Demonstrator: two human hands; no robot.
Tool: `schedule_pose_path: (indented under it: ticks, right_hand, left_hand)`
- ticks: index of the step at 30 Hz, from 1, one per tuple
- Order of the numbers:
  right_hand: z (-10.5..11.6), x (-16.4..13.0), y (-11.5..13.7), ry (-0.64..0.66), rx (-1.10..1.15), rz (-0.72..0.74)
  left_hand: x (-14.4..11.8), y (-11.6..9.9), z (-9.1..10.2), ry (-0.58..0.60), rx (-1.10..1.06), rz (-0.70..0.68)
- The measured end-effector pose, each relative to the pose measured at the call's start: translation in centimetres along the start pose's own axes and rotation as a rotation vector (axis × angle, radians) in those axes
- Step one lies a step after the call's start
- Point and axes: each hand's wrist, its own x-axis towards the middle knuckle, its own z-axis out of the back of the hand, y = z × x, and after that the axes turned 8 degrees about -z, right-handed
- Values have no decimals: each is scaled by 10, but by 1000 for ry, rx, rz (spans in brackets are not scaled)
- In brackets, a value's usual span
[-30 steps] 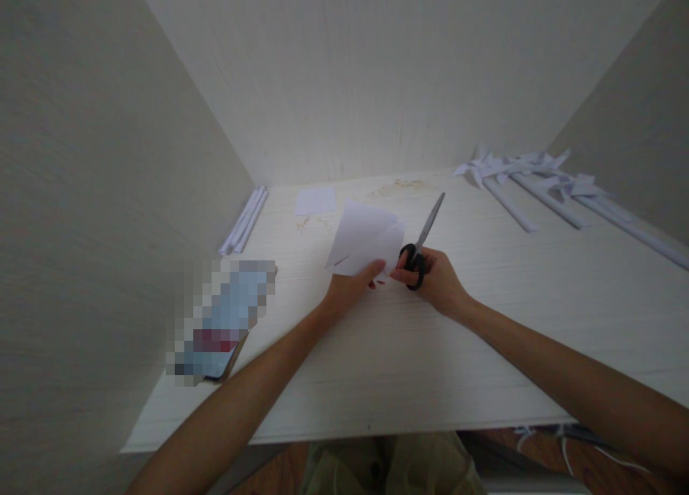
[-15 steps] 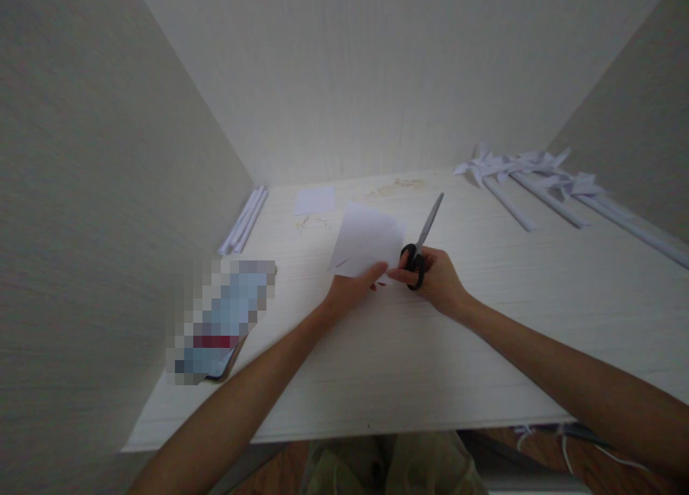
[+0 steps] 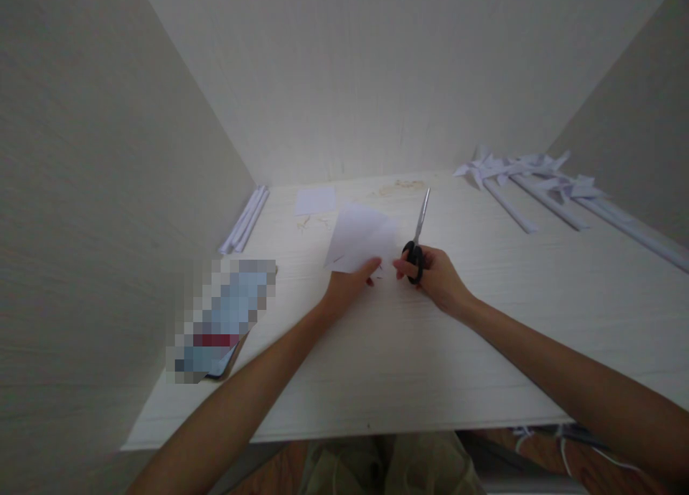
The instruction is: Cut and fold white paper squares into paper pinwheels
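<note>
My left hand (image 3: pixel 352 283) grips a white sheet of paper (image 3: pixel 362 237) by its near edge, thumb on top and fingers beneath. Short slits show near the paper's lower left and lower right corners. Just right of the sheet, my right hand (image 3: pixel 435 276) is closed around the black handles of a pair of scissors (image 3: pixel 420 226). The blades look closed and point up and away from me. A small gap separates the right fingertips from the paper.
Rolled paper sticks (image 3: pixel 245 220) lie along the left wall, with a pixelated phone (image 3: pixel 226 319) nearer me. Behind the hands rests another paper square (image 3: pixel 315 201). Several paper pinwheels (image 3: pixel 484 171) on sticks lie at the back right. Walls enclose the white table (image 3: pixel 409 373) on three sides.
My right fingers have come away from the paper's edge. The scissors have turned to point more straight ahead, and the sheet has shifted slightly left.
</note>
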Motion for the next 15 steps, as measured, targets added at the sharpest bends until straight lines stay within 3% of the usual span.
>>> schedule_pose_path:
  ticks: [8, 13, 15]
  right_hand:
    - [7, 1, 4, 291, 11, -105]
    - [11, -4, 6, 473, -169, -138]
    - [9, -7, 9, 489, -242, -141]
  left_hand:
    - [17, 9, 9, -307, -451, 67]
    - [18, 4, 11, -281, -551, 44]
    - [18, 3, 11, -281, -564, 48]
